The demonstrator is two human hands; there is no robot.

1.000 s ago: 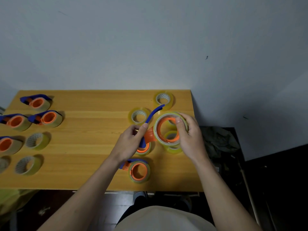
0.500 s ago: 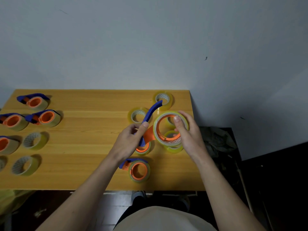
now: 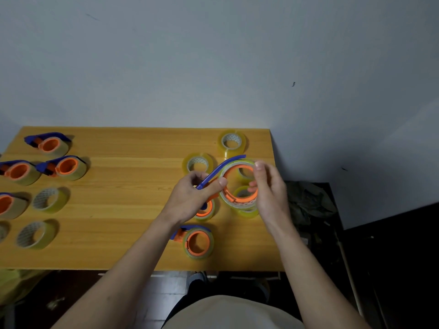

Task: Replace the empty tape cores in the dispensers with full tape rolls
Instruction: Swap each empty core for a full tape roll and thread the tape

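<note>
Above the right part of the wooden table (image 3: 123,210) I hold a blue-and-orange tape dispenser (image 3: 221,168). My left hand (image 3: 192,198) grips its blue handle, thumb against the ring. An empty tape core (image 3: 237,205), thin and whitish, sits around the orange hub. My right hand (image 3: 270,188) pinches that core at its top and right side. Under my hands lie a full yellow tape roll (image 3: 247,211) and another dispenser (image 3: 205,210), partly hidden. A dispenser (image 3: 197,242) with a thin roll lies nearer me.
Two full rolls (image 3: 198,163) (image 3: 232,141) lie behind my hands. At the left stand several loaded dispensers (image 3: 63,167) (image 3: 48,143) and loose rolls (image 3: 48,199) (image 3: 35,235). The table's right edge is close to my right hand; dark floor and clutter lie beyond.
My right hand shifted from the core's right rim up toward its top. My left thumb slid onto the ring. The dispenser tilted slightly and stays in the air.
</note>
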